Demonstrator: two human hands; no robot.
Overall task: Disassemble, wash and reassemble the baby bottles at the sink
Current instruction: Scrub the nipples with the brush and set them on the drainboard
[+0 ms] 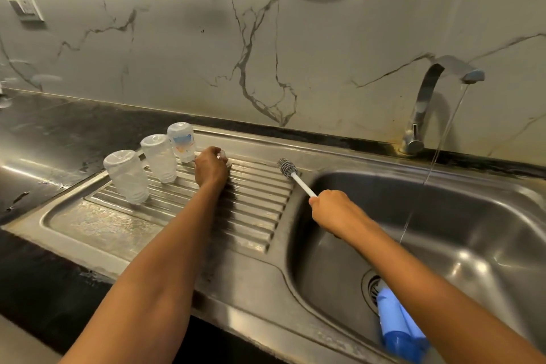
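Observation:
Three clear baby bottle bodies stand upside down in a row on the ribbed drainboard [254, 216]: the nearest bottle [126, 177], the middle bottle [159, 158] and the far printed bottle [181, 141]. My left hand [210, 168] rests on the drainboard just right of them, fingers curled round a small clear part [222, 154], mostly hidden. My right hand [334, 209] grips the white handle of a bottle brush [287, 168], whose grey bristle head points up-left over the drainboard's right edge. A blue bottle part [397, 325] lies in the sink basin [443, 230] near the drain.
The tap [428, 97] at the back right runs a thin stream of water into the basin. Dark stone counter [53, 133] lies left of and behind the drainboard. A marble wall stands behind, with a switch plate [25, 6] at upper left.

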